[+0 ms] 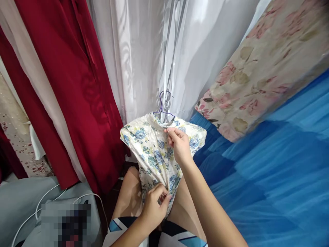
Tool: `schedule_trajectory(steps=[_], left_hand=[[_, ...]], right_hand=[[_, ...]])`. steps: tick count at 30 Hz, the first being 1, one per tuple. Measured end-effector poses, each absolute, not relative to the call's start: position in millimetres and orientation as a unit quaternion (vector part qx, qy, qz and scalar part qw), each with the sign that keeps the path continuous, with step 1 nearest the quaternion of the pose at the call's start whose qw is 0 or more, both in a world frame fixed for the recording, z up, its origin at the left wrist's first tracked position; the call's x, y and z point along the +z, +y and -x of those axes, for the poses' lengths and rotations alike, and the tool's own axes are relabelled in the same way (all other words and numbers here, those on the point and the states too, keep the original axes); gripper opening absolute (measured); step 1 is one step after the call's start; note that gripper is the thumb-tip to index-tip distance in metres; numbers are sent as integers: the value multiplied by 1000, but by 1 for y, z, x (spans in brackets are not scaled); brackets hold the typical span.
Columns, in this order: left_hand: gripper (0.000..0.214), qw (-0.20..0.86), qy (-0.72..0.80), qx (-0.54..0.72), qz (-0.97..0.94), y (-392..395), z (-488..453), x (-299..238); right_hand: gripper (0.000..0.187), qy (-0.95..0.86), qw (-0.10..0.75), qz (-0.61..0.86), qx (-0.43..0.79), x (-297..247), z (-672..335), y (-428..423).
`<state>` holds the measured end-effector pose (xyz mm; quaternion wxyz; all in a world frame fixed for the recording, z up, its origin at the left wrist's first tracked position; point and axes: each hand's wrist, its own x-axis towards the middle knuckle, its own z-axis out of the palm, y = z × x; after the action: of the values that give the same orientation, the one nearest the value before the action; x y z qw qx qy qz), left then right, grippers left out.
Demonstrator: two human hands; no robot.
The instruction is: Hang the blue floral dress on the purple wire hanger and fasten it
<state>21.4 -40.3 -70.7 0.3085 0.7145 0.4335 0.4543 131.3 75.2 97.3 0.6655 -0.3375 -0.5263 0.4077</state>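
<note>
A white blouse with blue and yellow flowers (154, 151) hangs in front of me on a thin purple hanger (161, 109). My left hand (155, 202) pinches the front opening's edge low on the blouse, between my knees. Just below the collar, my right hand (180, 142) grips the top of the same front edge with thumb and forefinger. The cloth between the two hands is drawn into a line. Any buttons or fasteners there are too small to make out.
White curtains (144, 51) hang behind, with red drapes (69, 75) to the left. At right are a pink-flowered cloth (246, 89) and blue tulle (269, 164). A grey padded seat (95, 219) with a white cable (100, 200) stands at lower left.
</note>
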Motion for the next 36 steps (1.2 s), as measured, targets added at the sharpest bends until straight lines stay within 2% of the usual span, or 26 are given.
schedule_trajectory(steps=[4,6,8,11,15,22,25,28,32,36], left_hand=[[10,319,400,500,-698,-15,-8,-26],[19,280,383,559,-680,9,0,16],[36,245,351,576,-696,38,5,60],[31,183,316,552,-750,77,5,107],[19,99,318,570,-751,97,-4,119],[22,85,321,729,-598,128,35,133],[16,159,332,797,-479,164,74,125],[9,318,364,831,-276,185,100,89],[11,443,415,767,-210,172,102,31],[10,524,435,701,-211,146,97,-5]], right_hand=[[27,-533,694,324,360,96,-132,70],[26,-535,700,314,354,99,-131,69],[26,-537,703,304,354,103,-130,68],[26,-543,700,302,353,107,-128,71],[28,-553,693,337,317,93,-125,87],[34,-590,619,405,323,41,-130,93],[32,-605,593,408,341,37,-131,80],[30,-632,560,404,352,38,-124,71],[31,-601,545,409,418,25,-119,61],[33,-566,541,437,443,-1,-141,51]])
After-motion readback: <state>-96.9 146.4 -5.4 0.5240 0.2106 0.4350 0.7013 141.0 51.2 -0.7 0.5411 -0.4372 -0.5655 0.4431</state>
